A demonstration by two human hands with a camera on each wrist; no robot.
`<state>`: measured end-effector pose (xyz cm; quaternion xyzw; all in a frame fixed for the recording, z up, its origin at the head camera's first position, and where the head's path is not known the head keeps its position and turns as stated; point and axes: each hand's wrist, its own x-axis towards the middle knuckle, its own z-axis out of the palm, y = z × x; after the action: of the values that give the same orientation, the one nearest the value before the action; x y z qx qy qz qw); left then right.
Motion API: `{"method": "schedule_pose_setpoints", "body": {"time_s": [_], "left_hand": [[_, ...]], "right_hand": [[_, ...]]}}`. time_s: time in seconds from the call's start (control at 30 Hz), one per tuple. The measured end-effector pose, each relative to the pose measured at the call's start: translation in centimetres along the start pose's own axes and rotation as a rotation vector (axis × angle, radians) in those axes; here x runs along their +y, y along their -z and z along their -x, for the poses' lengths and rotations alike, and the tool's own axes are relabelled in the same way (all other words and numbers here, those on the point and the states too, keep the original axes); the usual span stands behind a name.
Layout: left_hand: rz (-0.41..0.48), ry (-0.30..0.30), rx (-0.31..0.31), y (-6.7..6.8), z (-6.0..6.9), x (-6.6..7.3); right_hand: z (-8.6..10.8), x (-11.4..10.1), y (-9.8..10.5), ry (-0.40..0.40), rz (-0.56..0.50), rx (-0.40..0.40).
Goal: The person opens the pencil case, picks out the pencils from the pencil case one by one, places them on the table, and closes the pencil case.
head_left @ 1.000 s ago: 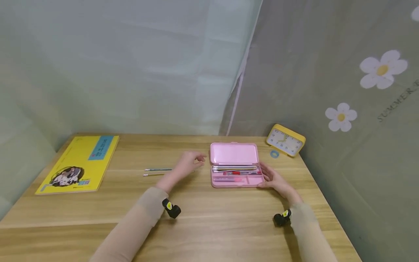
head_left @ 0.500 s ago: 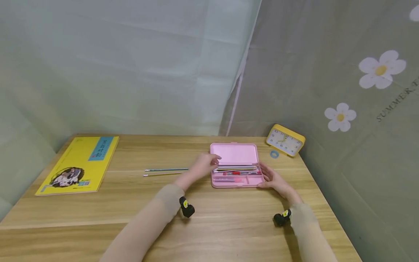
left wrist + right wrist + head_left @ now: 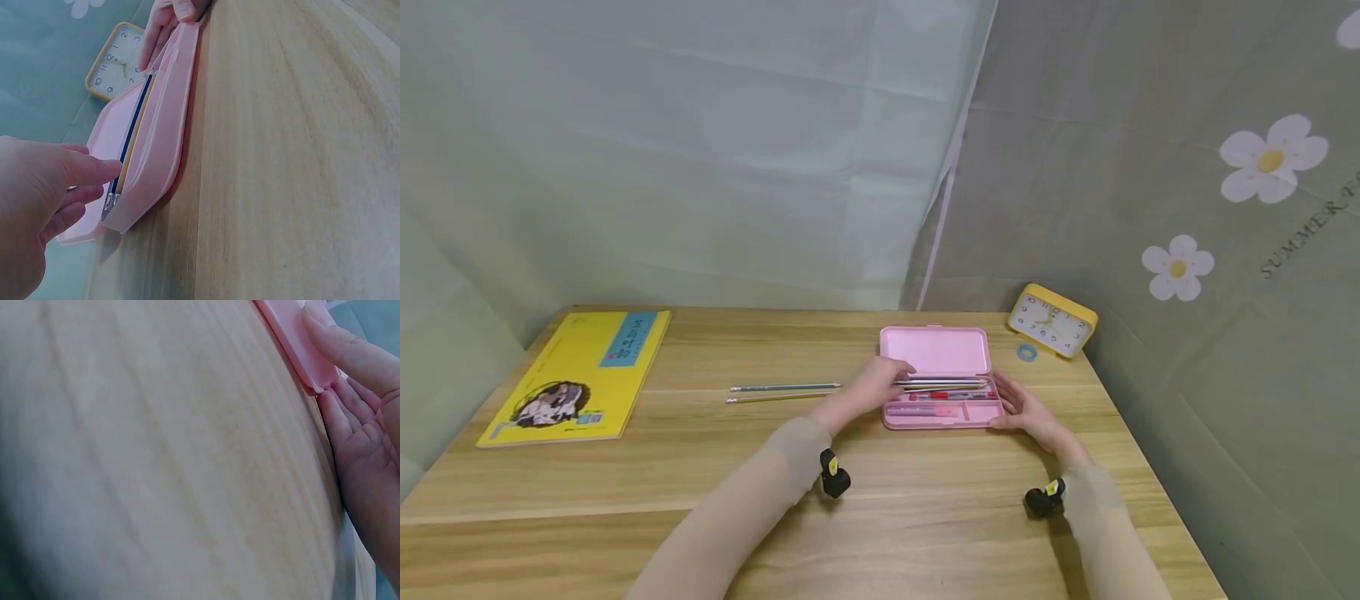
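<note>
A pink pencil case (image 3: 936, 350) lies on the table with its lid folded back. Several pencils (image 3: 951, 382) fill its rear compartment, with red pens (image 3: 942, 396) beside them. A pink pen (image 3: 917, 411) sits in the front compartment. My left hand (image 3: 872, 383) is over the case's left end, at the pencils' eraser ends. In the left wrist view its thumb (image 3: 94, 170) overlaps the pencils, with a gap between thumb and fingers; contact is unclear. My right hand (image 3: 1030, 417) holds the case's right end, thumb at the front corner, fingers along the side.
Two pencils (image 3: 782, 392) lie on the table left of the case, partly behind my left hand. A yellow book (image 3: 580, 375) lies at the far left. A yellow clock (image 3: 1052, 322) and a blue ring (image 3: 1027, 352) stand behind the case on the right.
My left hand has moved right, from beside the case to over its left end, and come down toward the pencils. The right hand has stayed on the case.
</note>
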<state>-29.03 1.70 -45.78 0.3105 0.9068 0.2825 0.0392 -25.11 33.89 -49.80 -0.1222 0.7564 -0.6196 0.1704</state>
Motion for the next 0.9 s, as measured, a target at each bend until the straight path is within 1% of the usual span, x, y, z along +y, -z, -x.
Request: {"method": "schedule_pose_setpoints", "body": {"time_s": [0.2,0.4,0.5,0.6,0.67,0.77,0.9], "left_hand": [[-0.020,0.017,-0.008,-0.17,0.00,0.12],[-0.032,0.020,-0.010,-0.10,-0.03,0.23],[-0.026,0.033,-0.014,-0.07,-0.02,0.30],[-0.020,0.060,-0.025,-0.12,-0.02,0.30],[-0.023,0.074,-0.030,-0.20,-0.01,0.26],[-0.024,0.085,-0.035,-0.28,0.02,0.19],[-0.008,0.087,-0.035,-0.28,-0.06,0.19]], "right_hand": [[-0.06,0.19,0.03,-0.002,-0.008,0.005],[0.04,0.02,-0.04,-0.006,0.000,0.009],[0.10,0.10,0.06,0.012,0.018,-0.007],[0.11,0.25,0.10,0.043,0.030,-0.027],[0.10,0.28,0.10,0.048,0.033,-0.030],[0.09,0.19,0.06,0.032,0.022,-0.022],[0.07,-0.16,-0.02,-0.014,0.004,0.005]]}}
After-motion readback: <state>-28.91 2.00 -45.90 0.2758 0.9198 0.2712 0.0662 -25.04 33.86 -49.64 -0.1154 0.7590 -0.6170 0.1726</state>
